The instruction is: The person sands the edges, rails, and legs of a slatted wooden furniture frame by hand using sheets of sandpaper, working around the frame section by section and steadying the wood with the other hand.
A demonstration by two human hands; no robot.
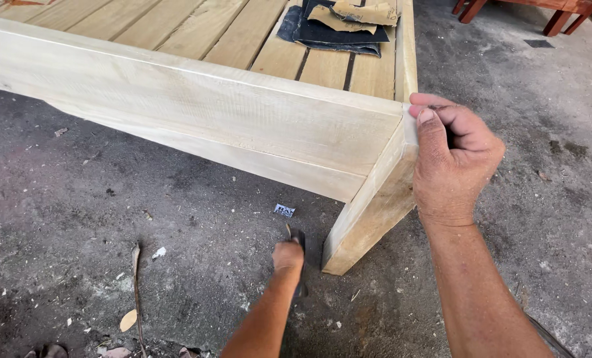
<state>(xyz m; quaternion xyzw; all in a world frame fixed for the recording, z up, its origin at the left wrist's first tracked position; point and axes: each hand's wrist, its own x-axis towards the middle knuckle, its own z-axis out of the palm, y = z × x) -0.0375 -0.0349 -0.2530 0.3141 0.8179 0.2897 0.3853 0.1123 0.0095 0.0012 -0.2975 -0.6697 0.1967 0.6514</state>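
Hands at the corner of a pale, unfinished wooden bed frame (196, 113)

Right hand (451, 162) has fingers curled, thumb pressed on the corner post; left hand (288, 255), low down, grips a dark sandpaper piece (298, 237).

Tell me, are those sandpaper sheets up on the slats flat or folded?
Folded. The sandpaper sheets lie creased and overlapped in a loose pile.
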